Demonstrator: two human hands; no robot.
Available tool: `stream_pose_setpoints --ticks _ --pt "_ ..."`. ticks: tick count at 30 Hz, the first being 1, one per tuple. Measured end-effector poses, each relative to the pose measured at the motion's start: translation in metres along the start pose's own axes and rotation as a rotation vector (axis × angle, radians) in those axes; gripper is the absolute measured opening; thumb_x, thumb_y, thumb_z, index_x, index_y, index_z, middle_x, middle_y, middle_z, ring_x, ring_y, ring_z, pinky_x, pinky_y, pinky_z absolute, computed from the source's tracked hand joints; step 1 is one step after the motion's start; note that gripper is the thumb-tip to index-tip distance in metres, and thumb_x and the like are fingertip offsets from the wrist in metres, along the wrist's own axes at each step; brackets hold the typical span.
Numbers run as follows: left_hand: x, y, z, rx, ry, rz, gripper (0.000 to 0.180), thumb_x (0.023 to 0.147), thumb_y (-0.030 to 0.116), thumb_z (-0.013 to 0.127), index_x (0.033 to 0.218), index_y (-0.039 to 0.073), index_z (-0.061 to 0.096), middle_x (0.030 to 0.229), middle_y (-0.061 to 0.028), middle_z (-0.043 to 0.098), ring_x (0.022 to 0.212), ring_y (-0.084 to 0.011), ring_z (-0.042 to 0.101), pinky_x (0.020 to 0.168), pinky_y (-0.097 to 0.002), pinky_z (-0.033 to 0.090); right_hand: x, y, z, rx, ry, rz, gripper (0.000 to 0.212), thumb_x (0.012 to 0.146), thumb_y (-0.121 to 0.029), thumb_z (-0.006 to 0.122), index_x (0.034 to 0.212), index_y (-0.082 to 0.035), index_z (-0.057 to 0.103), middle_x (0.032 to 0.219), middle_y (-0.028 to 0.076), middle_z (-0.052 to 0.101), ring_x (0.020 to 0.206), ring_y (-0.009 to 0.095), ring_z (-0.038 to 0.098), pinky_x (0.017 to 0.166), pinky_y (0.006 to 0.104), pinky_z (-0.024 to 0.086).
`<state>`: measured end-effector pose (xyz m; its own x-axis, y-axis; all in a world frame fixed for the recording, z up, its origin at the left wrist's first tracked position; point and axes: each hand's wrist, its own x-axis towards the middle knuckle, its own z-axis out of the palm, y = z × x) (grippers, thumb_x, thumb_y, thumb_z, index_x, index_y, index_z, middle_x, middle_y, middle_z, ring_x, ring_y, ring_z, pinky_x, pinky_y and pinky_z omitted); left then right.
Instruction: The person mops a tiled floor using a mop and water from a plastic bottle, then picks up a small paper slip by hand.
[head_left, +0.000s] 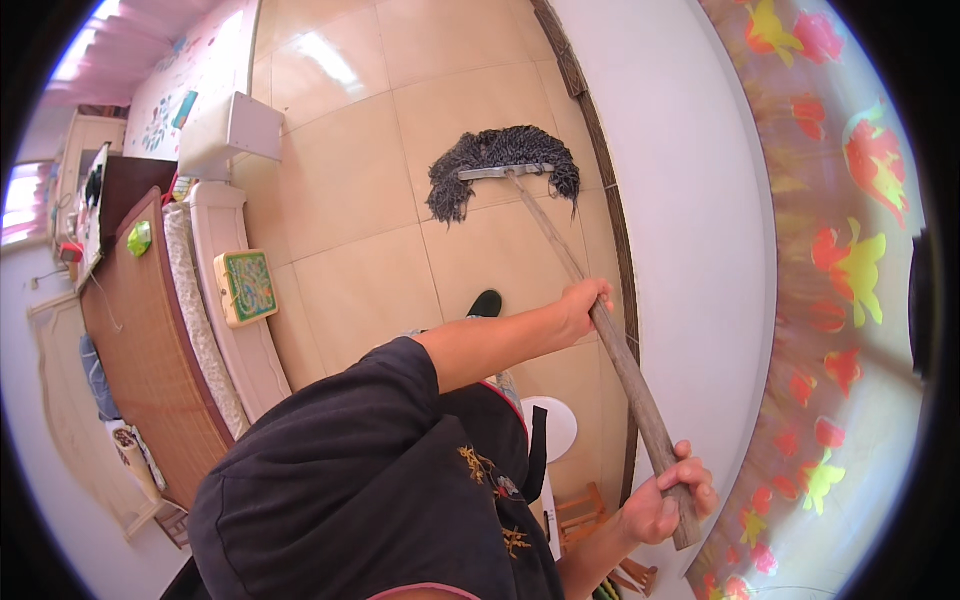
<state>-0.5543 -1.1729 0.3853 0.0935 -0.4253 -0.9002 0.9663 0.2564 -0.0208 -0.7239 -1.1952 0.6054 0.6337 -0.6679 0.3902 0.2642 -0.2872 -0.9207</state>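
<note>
A mop with dark grey strands [505, 150] lies spread on the tiled floor ahead of me. A pale metal clamp [500, 172] joins it to a long worn wooden handle [632, 385], which slants down to the right. My left hand [583, 308] is closed around the middle of that handle, with the arm stretched across my body. Near the handle's top end, my right hand [668, 497] grips the wood with its fingers wrapped round it. Below my left forearm, one dark shoe [486, 303] shows on the floor.
A white wall-like surface [680, 220] with a dark lower edge runs close along the right, beside a flowered curtain [860, 250]. On the left stands a bed with a brown mat [165, 330]. A green-topped case [247, 287] rests on its pale edge. A white round seat [560, 430] and wooden stool [582, 515] are close by.
</note>
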Motion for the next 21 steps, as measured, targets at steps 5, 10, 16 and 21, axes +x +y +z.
stream_pose_setpoints --ticks 5,10,16,21 --pt "0.001 0.043 0.005 -0.014 -0.020 0.021 0.010 0.071 0.008 0.054 0.067 0.009 0.045 0.057 -0.0015 0.045 0.048 -0.0139 0.048 0.044 -0.0285 0.039 0.030 0.010 0.030 0.053 -0.193 -0.027 0.036 0.072 -0.020 0.047 0.108 -0.019 0.047 0.079 0.000 0.048 0.061 0.010 0.038 0.075 0.0378 0.032" --pt "0.007 0.108 0.005 -0.057 -0.026 0.038 0.010 0.072 0.007 0.054 0.067 0.008 0.045 0.057 -0.0022 0.045 0.047 -0.0138 0.048 0.043 -0.0273 0.041 0.057 0.032 0.081 0.085 -0.239 -0.045 0.033 0.072 -0.020 0.050 0.104 -0.016 0.047 0.077 0.001 0.049 0.062 0.012 0.039 0.072 0.0373 0.034" --pt "0.015 0.202 0.012 -0.108 -0.077 0.098 0.010 0.073 0.004 0.054 0.067 0.006 0.045 0.057 -0.0032 0.045 0.046 -0.0142 0.047 0.041 -0.0263 0.042 0.108 0.061 0.156 0.122 -0.342 -0.040 0.032 0.071 -0.017 0.051 0.103 -0.016 0.046 0.074 0.001 0.049 0.062 0.012 0.040 0.069 0.0361 0.034" --pt "0.029 0.291 0.026 -0.069 -0.071 0.104 0.013 0.073 0.008 0.054 0.065 0.009 0.044 0.050 -0.0013 0.046 0.041 -0.0123 0.048 0.039 -0.0265 0.039 0.159 0.092 0.225 0.115 -0.351 -0.044 0.031 0.072 -0.017 0.050 0.103 -0.016 0.046 0.073 0.000 0.049 0.061 0.012 0.040 0.067 0.0353 0.035"
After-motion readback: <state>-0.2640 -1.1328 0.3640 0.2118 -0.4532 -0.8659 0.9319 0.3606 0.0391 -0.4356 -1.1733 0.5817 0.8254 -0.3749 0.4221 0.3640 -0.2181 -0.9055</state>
